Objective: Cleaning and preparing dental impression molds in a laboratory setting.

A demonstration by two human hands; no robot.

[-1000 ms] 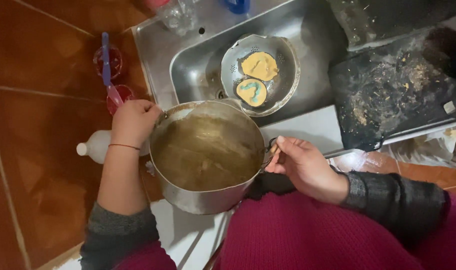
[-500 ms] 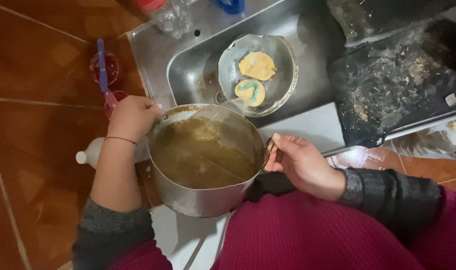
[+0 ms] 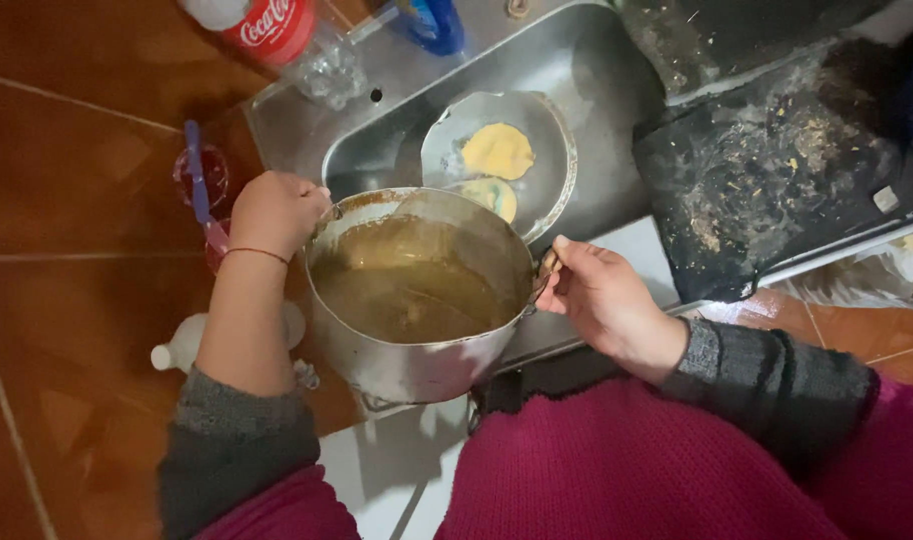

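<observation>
A large metal pot (image 3: 417, 350) holds murky brown liquid and is tilted toward the steel sink (image 3: 587, 110). My left hand (image 3: 274, 212) grips the pot's left handle. My right hand (image 3: 602, 300) is closed on the right handle. In the sink lies a round metal dish (image 3: 547, 130) with two yellow sponges in it, just beyond the pot's far rim.
A dirty black tray (image 3: 777, 180) lies to the right of the sink. A plastic soda bottle (image 3: 277, 30) and a blue object stand at the sink's back edge. A red cup with a blue-handled utensil (image 3: 199, 180) sits left, and a white bottle (image 3: 182, 340) lies below my left arm.
The pot has tipped further toward the sink, and the brown liquid has shifted to its near side. Both hands keep their hold on the handles.
</observation>
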